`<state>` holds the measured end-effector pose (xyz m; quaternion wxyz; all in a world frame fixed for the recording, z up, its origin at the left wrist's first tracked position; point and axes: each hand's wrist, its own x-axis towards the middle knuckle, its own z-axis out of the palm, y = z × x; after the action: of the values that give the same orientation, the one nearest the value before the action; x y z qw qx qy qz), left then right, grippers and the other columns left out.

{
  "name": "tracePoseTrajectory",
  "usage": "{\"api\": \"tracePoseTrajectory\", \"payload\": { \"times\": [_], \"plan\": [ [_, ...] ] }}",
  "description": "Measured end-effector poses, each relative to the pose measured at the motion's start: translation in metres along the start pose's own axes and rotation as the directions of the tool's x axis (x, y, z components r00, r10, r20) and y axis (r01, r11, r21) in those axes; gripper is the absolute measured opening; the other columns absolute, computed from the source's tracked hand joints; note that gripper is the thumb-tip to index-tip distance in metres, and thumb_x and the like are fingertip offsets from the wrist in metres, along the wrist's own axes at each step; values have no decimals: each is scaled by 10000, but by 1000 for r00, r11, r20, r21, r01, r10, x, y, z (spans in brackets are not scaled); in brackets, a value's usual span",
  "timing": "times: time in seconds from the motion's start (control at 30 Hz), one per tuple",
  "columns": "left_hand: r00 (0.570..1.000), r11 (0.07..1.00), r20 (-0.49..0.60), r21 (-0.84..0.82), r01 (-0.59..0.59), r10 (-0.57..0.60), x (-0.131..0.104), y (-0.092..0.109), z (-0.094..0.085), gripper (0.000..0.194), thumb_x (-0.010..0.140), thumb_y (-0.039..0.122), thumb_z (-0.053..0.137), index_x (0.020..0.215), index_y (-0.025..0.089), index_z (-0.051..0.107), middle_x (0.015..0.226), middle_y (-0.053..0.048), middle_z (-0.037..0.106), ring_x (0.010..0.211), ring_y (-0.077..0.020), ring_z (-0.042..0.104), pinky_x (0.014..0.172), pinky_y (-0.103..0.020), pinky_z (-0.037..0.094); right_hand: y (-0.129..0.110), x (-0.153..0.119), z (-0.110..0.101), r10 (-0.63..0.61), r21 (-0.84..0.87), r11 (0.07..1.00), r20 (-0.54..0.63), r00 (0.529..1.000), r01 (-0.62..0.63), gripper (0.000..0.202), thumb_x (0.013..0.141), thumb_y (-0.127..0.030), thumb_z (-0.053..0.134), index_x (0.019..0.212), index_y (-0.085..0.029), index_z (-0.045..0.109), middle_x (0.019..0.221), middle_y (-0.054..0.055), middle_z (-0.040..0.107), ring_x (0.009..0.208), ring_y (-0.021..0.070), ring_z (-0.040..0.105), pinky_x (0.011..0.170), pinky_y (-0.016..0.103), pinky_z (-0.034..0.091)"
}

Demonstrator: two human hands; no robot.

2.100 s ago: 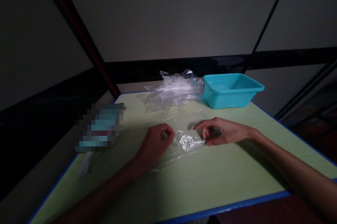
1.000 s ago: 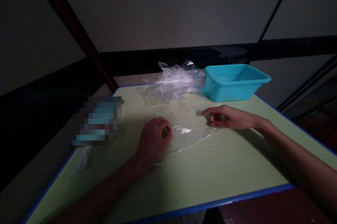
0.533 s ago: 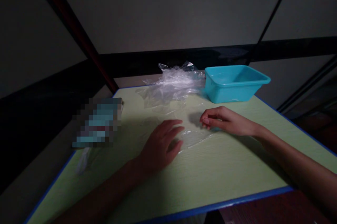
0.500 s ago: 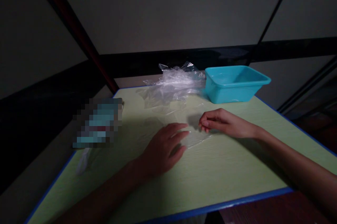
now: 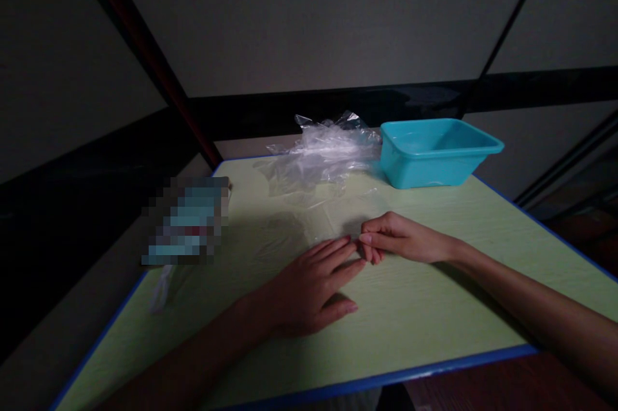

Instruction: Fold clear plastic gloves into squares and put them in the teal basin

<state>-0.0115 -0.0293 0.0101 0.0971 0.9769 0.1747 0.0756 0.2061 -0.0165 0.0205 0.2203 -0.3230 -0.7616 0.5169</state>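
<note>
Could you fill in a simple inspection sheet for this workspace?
Surface: pale green table, blue edging.
Work things: thin clear film lying just beyond the hands.
Clutter: crumpled plastic heap at the back, turquoise tub right of it; pixelated item and whitish strip at left.
Hands: left hand spread palm-down; right hand curled, fingertips near the left's; its grip is unclear.
Cables: nothing seen.
Surroundings: grey panels with a dark band.

Head cam — fwd/down, close abv table (image 5: pixel 425 314)
</note>
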Motion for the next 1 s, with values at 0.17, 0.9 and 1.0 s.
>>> {"api": "tracePoseTrajectory", "payload": {
  "times": [0.17,0.9,1.0],
  "plan": [
    [1000,1000,-2,-15,-5,5,-1,0,0,549,816,369,481,1291,124,354,1370,-158,299,1277,-277,221,1015,-457,245,2,1,-2,39,34,999,29,999,-40,339,887,-348,396,687,-113,538,579,-3,534,542,75,510,527,212,413],
    [1000,998,21,-61,19,-17,-2,-1,-3,529,834,376,466,1306,178,330,1413,-88,216,1303,-241,146,1041,-427,202,15,-28,-67,303,-75,953,164,939,-295,401,856,-428,411,651,-114,552,604,24,576,543,84,537,543,229,438],
    [1000,998,6,-60,13,-12,-3,-1,-2,557,827,369,477,1314,155,311,1417,-99,200,1306,-240,132,1045,-419,203,17,-30,-70,323,-96,945,132,937,-313,402,850,-433,414,631,-120,537,589,20,568,521,83,523,529,233,431]
  ]
}}
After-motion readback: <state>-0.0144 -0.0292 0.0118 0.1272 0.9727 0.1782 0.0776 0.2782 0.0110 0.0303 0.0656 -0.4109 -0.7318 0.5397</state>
